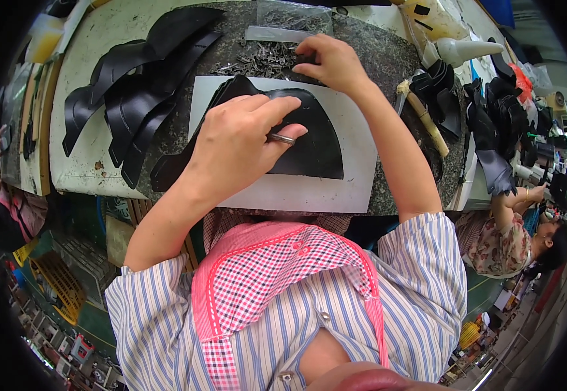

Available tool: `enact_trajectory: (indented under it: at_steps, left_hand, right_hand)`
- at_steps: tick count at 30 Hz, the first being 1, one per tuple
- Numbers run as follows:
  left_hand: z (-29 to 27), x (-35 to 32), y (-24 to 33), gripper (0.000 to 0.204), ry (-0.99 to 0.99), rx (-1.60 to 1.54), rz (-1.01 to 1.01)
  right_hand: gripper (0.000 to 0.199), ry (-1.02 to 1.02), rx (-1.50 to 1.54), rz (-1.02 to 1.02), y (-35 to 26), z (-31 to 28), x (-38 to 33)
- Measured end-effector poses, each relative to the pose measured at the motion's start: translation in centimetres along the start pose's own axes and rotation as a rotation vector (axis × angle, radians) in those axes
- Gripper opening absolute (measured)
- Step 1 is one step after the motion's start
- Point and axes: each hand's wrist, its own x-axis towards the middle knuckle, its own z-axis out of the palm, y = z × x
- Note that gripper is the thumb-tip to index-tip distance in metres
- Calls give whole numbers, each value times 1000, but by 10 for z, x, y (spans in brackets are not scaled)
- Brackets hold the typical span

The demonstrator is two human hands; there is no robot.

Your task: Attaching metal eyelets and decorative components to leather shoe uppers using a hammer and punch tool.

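Note:
A black curved leather piece (316, 140) lies on a grey sheet (355, 173) on the dark round work surface (375, 58). My left hand (238, 140) rests on the leather, thumb and fingers pinched on a small metal tool (282, 138). My right hand (332, 62) reaches further back into a pile of small dark metal parts (264, 60), fingers closed on one small dark part at its edge.
More black leather pieces (140, 85) are stacked at the left. A clear plastic bag (290, 16) sits behind the pile. A wooden-handled hammer (420, 114), black pieces and a white squeeze bottle (466, 49) lie right. Another person (511, 241) works at the right.

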Motion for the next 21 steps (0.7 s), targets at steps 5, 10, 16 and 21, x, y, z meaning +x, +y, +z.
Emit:
enact_trajectory:
  at_steps: [5,10,16,21]
  left_hand:
    - [4,6,1,29,18,-31,29]
    - [3,12,-2,25,109,-75,-161]
    - [6,10,-3,10,69,-552,-304]
    - [1,4,-6,11,-85,-893,-429]
  right_hand:
    - [15,1,-73,-103,6,-2,14]
    - [8,1,611,100,-29,-32,-22]
    - [13,-136,1325,91,-75,-40,-55]
    - [12,-16,1139,19,-88,-46,-62]
